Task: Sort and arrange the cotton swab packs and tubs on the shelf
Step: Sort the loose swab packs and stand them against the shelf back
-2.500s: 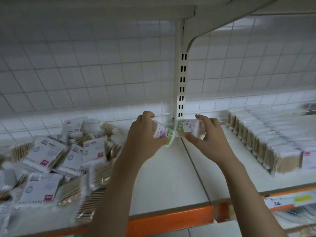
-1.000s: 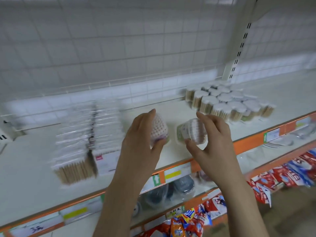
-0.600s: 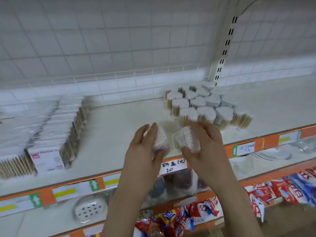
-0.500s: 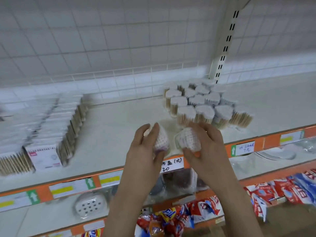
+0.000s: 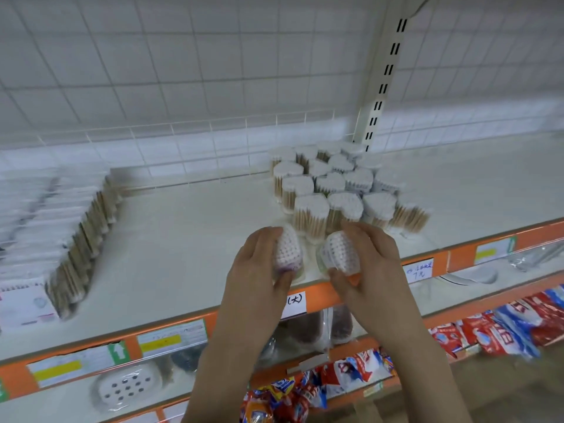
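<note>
On white shelf (image 5: 189, 245), orange front rail, paper price tags behind clear strip. White wire-grid back panel (image 5: 183, 71); slotted upright post (image 5: 386, 74) right of centre. Lower shelves below: white perforated soap dish (image 5: 126, 384) in wrap, red-and-blue snack bags (image 5: 503, 331).

Left hand (image 5: 259, 276) grasping one tub (image 5: 288, 250), fingers curled round its far side, thumb at its base; swab tips facing camera, purple label at bottom. Right hand (image 5: 372, 264) grasping second tub (image 5: 338, 253), tilted, thumb beneath, orange base showing. Both tubs near front edge, just short of tub cluster (image 5: 335, 184); cannot tell whether either touches shelf.

Tub cluster standing upright at mid shelf, packed touching, reaching back to post. Roughly fifteen white tops counted; rear ones blurred, exact count uncertain. One tub (image 5: 410, 215) at cluster's right edge lying on its side, wooden sticks showing.

Flat swab packs (image 5: 61, 215) at far left, in rows standing on edge, running front to back; two rows made out, cut by left frame edge, motion-blurred, individual packs not countable. Front pack label white with red mark, text unreadable.

Handwritten tag under left wrist partly covered. Second handwritten tag (image 5: 420, 270) right of right hand, illegible.

Held tubs: two. Hands: two.
</note>
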`<state>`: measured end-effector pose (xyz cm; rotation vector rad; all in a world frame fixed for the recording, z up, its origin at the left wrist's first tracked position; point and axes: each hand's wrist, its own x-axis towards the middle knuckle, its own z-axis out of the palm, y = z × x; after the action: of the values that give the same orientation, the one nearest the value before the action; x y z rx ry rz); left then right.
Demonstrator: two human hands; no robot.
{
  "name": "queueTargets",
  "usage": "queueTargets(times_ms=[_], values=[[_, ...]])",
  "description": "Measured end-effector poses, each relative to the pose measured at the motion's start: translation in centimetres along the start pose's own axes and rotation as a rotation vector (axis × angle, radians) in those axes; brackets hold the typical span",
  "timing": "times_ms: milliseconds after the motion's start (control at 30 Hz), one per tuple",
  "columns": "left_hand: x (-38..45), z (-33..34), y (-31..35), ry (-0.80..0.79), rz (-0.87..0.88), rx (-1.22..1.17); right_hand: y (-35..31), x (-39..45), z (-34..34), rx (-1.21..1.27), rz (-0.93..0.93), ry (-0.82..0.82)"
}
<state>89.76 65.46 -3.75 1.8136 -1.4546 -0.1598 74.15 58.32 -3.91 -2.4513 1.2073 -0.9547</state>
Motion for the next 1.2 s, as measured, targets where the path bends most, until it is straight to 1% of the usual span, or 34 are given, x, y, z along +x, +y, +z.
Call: queueTargets(times_ms=[200, 333, 700, 800, 967, 1200], values=[[1.2, 1.9, 1.3, -0.035, 0.021, 0.018, 1.6, 0.7, -0.9, 0.014, -0.017, -0.003], [1.9, 3.5, 2.3, -0.016, 0.025, 0.027, 3.2, 1.5, -1.1, 0.045, -0.044, -0.019], [2.5, 7.4, 3.9, 0.056, -0.05, 0.088, 6.9, 3.6, -1.0, 0.101, -0.108, -0.137], [2.4, 7.9, 4.0, 0.095, -0.047, 0.103, 7.3, 4.0, -0.5, 0.064, -0.146, -0.115], [2.5, 8.7, 4.4, 0.148, -0.089, 0.102, 7.7, 4.5, 0.0, -0.004, -0.19, -0.073], [3.1, 9.1, 4.9, 0.156, -0.13, 0.11, 8.0, 5.3, 0.3, 0.029, -0.229, -0.065]])
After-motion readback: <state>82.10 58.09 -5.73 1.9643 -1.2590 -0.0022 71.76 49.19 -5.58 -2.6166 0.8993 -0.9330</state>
